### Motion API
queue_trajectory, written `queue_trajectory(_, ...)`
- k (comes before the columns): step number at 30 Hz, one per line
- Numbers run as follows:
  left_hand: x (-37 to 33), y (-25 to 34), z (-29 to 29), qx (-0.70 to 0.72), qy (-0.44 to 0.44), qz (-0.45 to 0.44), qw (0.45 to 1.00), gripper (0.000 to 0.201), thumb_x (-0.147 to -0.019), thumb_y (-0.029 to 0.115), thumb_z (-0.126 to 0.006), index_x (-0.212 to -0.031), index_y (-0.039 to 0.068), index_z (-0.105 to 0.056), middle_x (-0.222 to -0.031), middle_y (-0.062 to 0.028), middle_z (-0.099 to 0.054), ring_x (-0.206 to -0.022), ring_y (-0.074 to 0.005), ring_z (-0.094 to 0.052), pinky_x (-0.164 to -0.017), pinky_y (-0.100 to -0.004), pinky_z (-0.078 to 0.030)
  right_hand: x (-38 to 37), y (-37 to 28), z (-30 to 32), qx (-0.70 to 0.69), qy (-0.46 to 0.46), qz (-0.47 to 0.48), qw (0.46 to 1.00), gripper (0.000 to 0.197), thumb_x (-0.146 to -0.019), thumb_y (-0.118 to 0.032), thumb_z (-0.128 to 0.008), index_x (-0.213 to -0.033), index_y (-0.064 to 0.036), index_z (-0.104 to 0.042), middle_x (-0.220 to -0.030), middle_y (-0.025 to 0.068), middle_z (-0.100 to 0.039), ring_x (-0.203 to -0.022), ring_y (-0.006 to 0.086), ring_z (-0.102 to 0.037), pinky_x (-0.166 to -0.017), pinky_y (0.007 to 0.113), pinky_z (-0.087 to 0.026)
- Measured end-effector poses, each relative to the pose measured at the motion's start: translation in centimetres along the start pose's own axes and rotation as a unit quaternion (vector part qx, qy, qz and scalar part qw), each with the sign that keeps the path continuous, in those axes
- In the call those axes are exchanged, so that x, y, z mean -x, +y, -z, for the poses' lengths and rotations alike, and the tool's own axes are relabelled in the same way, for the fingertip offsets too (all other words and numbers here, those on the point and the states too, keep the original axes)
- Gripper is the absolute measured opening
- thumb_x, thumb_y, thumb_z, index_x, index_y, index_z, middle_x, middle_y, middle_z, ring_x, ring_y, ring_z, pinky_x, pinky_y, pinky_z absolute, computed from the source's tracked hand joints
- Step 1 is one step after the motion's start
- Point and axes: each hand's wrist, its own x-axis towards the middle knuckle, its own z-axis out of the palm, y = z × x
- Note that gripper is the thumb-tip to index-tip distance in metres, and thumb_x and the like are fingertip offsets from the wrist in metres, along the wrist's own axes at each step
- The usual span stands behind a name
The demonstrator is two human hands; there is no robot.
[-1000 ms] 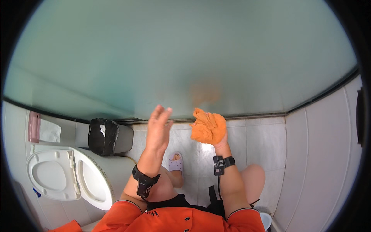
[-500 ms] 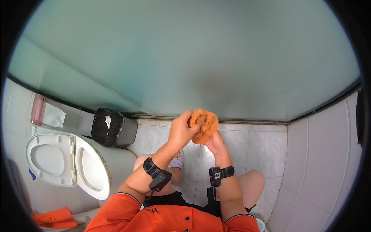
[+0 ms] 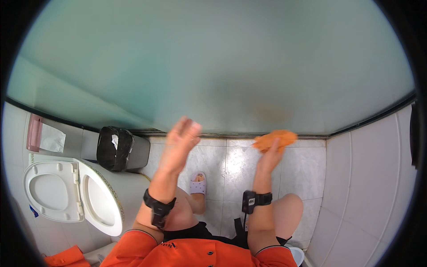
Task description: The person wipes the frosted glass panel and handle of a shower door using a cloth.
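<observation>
An orange cloth, bunched and flattened, is gripped by my right hand close to the lower edge of the frosted glass panel. My thumb lies on top of it. My left hand is raised to the left of the cloth, with nothing in it; its fingers are loosely bent, apart and a little blurred. Between the two hands lies a gap of bare tile. Whether the cloth touches the glass I cannot tell.
On the left stands a white toilet with its lid up. Beside it is a grey bin lined with a black bag. A pink paper holder hangs on the wall. My foot wears a lilac slipper. A tiled wall rises at right.
Both hands were on the cloth together. My left hand has let go and moved left; my right hand has carried the cloth to the right, where it now looks flatter.
</observation>
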Motion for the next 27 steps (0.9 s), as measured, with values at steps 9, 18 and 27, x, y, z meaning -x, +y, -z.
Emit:
queue_trajectory(9, -2.4, 2.0, 2.7, 0.241, 0.046, -0.002, 0.969, 0.099, -0.076, 0.068, -0.047, -0.13, -0.012, -0.021, -0.134, -0.0302, -0.025, -0.127, -0.0383, -0.028, -0.101, -0.0541, -0.021, 5.4, 8.9, -10.8, 0.376, -0.032, 0.326, 0.867, 0.046, -0.09, -0.014, -0.04, -0.124, 0.0136, -0.024, -0.132, 0.0369, -0.018, -0.126, 0.0493, -0.015, -0.104, 0.051, -0.015)
queue_trajectory(18, -2.4, 2.0, 3.6, 0.283, 0.039, 0.011, 0.958, 0.072, -0.081, 0.063, -0.046, -0.107, -0.004, -0.05, -0.118, -0.0234, -0.047, -0.118, -0.0341, -0.041, -0.096, -0.0488, -0.029, 3.0, 10.2, -9.0, 0.323, 0.026, 0.142, 0.935, 0.029, -0.085, -0.004, -0.04, -0.109, 0.0115, -0.037, -0.109, 0.0263, -0.04, -0.101, 0.0374, -0.044, -0.092, 0.044, -0.034)
queue_trajectory(27, -2.7, 1.8, 3.7, 0.272, 0.014, 0.008, 0.962, 0.069, -0.082, 0.061, -0.046, -0.109, -0.003, -0.049, -0.114, -0.0192, -0.051, -0.116, -0.032, -0.043, -0.096, -0.0472, -0.03, -1.0, 9.9, -6.5, 0.308, 0.08, 0.217, 0.923, 0.028, -0.082, -0.001, -0.038, -0.108, 0.0106, -0.037, -0.11, 0.0263, -0.042, -0.101, 0.0359, -0.045, -0.092, 0.046, -0.034)
